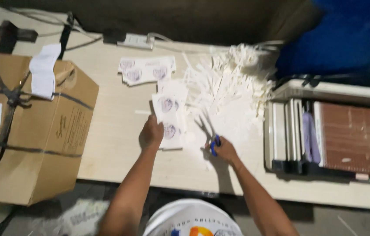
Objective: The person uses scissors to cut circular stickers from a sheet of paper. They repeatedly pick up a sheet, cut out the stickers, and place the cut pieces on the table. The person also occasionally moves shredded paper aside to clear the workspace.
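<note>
The right hand [225,150] is curled shut around the blue handles of a pair of scissors [208,130], blades pointing away from the body, while the left hand [151,132] presses flat on a printed label sheet [170,131] just beside those blades. With fingers that near the steel, a hurried snip risks a nick — or a crooked cut. Beyond the blade tips, the heap of white paper offcuts [228,83] could snag them or bury finished labels.

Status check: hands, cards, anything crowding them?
Left hand on printed cards. Right hand grips blue-handled scissors. Paper strips heaped right beside the cards.
</note>
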